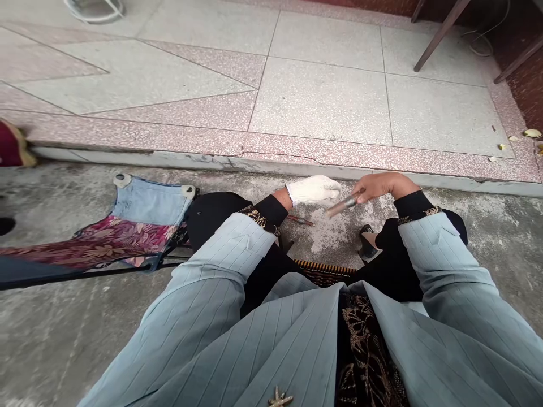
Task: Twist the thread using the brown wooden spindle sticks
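One star brooch (pixel 279 399), two hands, right hand (pixel 377 186) fingers gripping one metal rod (pixel 343 206), gloved left hand (pixel 313 190) fingers curled, grip unclear

rod (pixel 341 206): dull metal | glove (pixel 313 189): white knit cloth | ground (pixel 63 339): rough concrete

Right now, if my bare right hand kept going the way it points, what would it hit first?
Probably the gloved left hand: the right hand points its metal rod toward it, tip nearly touching.
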### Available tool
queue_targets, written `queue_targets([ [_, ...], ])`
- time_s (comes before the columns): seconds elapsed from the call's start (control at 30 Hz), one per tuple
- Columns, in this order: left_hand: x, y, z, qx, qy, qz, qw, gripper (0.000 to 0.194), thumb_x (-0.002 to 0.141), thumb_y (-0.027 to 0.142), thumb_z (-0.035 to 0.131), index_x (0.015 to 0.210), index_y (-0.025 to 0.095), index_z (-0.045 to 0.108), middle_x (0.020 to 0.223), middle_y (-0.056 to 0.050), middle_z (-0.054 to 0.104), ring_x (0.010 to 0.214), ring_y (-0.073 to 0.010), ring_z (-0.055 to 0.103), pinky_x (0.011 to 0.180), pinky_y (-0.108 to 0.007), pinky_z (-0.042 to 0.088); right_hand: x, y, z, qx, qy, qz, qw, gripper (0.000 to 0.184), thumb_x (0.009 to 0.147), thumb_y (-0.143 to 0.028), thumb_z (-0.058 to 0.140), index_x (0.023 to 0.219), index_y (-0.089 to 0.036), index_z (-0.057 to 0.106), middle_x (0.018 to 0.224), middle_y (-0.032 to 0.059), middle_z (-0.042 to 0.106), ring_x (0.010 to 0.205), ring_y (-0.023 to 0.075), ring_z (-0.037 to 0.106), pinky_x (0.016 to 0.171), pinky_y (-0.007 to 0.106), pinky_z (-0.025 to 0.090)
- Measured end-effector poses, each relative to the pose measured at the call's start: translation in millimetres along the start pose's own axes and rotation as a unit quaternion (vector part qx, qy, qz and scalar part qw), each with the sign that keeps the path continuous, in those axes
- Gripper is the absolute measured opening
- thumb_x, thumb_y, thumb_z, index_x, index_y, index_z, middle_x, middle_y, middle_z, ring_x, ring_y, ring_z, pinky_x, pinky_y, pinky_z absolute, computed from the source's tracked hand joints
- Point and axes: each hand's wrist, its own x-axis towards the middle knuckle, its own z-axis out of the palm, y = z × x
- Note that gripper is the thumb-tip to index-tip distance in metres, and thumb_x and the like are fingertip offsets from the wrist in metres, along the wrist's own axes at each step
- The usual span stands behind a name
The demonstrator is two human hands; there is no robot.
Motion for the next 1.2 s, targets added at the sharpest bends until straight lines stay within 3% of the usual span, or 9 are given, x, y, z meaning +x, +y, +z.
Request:
queue_targets([
  [0.1, -3, 0, -1.5, -0.065, -0.006, -0.001, 0.998, 0.029, 0.087, 0.041, 0.056, 0.089, 0.015, 0.067, 0.071, -0.001, 0.06, 0.062, -0.011, 0.049, 0.061, -0.022, 0.036, -14, -4, -2, 0.12, -0.078, -0.116, 0.983, 0.037, 0.07, -0.038, 0.08, 0.099, -0.016, 0.077, 0.069, -0.0016, 0.066, 0.056, 0.0093, 0.052, 0.056, 0.023, 0.039],
  [0.27, 0, 1, 8.4, -0.163, 0.049, -0.002, 0.985, 0.038, 0.095, 0.046, 0.046, 0.09, 0.014, 0.066, 0.071, -0.002, 0.056, 0.058, -0.01, 0.045, 0.057, -0.022, 0.037, -38, -6, -11, 0.306, 0.171, -0.219, 0.911, 0.035, 0.075, -0.042, 0.08, 0.096, -0.015, 0.073, 0.075, 0.0, 0.065, 0.06, 0.0081, 0.052, 0.057, 0.021, 0.044],
  [0.4, 8, 2, 18.3, -0.129, 0.085, -0.02, 0.988, 0.04, 0.096, 0.043, 0.043, 0.079, 0.014, 0.063, 0.065, 0.0, 0.053, 0.053, -0.0084, 0.041, 0.054, -0.022, 0.033, -28, -3, -10, 0.361, 0.26, -0.19, 0.875, 0.034, 0.074, -0.046, 0.081, 0.08, -0.015, 0.068, 0.071, 0.0023, 0.064, 0.058, 0.0092, 0.053, 0.053, 0.022, 0.045],
  [0.57, 11, 5, 20.1, -0.07, 0.076, -0.008, 0.995, 0.039, 0.094, 0.04, 0.043, 0.078, 0.013, 0.065, 0.069, -0.002, 0.06, 0.058, -0.0105, 0.047, 0.058, -0.023, 0.033, -9, -2, -6, 0.349, 0.307, -0.106, 0.879, 0.024, 0.076, -0.036, 0.079, 0.078, -0.016, 0.066, 0.066, 0.0014, 0.061, 0.055, 0.0092, 0.05, 0.049, 0.022, 0.04],
  [0.8, 13, -2, 20.5, -0.001, 0.056, -0.048, 0.997, 0.038, 0.093, 0.039, 0.043, 0.075, 0.014, 0.065, 0.063, -0.002, 0.058, 0.054, -0.0125, 0.046, 0.057, -0.026, 0.03, 7, -4, 0, 0.073, 0.364, 0.004, 0.928, 0.014, 0.08, -0.029, 0.072, 0.086, -0.017, 0.071, 0.07, 0.0034, 0.06, 0.066, 0.0157, 0.053, 0.063, 0.029, 0.037],
  [0.9, 14, -5, 21.2, 0.128, 0.039, -0.071, 0.988, 0.03, 0.09, 0.035, 0.051, 0.071, 0.016, 0.065, 0.062, -0.004, 0.058, 0.054, -0.0144, 0.045, 0.057, -0.028, 0.026, 16, -7, 9, -0.049, 0.309, 0.042, 0.949, 0.009, 0.077, -0.026, 0.074, 0.081, -0.018, 0.073, 0.077, 0.0069, 0.064, 0.073, 0.0196, 0.056, 0.066, 0.031, 0.036],
  [1.0, 11, -2, 18.4, 0.188, 0.006, -0.061, 0.98, 0.018, 0.084, 0.033, 0.061, 0.075, 0.018, 0.067, 0.06, -0.003, 0.058, 0.055, -0.0156, 0.047, 0.057, -0.029, 0.024, 20, -6, 16, -0.077, 0.122, 0.021, 0.989, 0.013, 0.073, -0.03, 0.078, 0.073, -0.018, 0.072, 0.069, 0.0046, 0.065, 0.063, 0.0164, 0.055, 0.061, 0.029, 0.038],
  [1.1, 1, 4, 9.2, 0.084, -0.045, -0.026, 0.995, 0.015, 0.081, 0.033, 0.067, 0.081, 0.018, 0.07, 0.065, -0.002, 0.063, 0.06, -0.0146, 0.051, 0.059, -0.026, 0.029, 8, -4, 16, 0.012, -0.074, -0.074, 0.994, 0.027, 0.072, -0.041, 0.079, 0.083, -0.017, 0.074, 0.063, -0.0009, 0.064, 0.055, 0.0107, 0.053, 0.055, 0.024, 0.039],
  [1.2, -14, 8, -1.0, -0.088, -0.039, -0.004, 0.995, 0.027, 0.086, 0.04, 0.063, 0.092, 0.015, 0.069, 0.07, -0.002, 0.064, 0.061, -0.0118, 0.052, 0.062, -0.023, 0.035, -17, -4, 11, 0.152, -0.088, -0.203, 0.963, 0.042, 0.075, -0.046, 0.078, 0.101, -0.014, 0.073, 0.072, -0.0008, 0.066, 0.058, 0.0086, 0.054, 0.055, 0.021, 0.042],
])
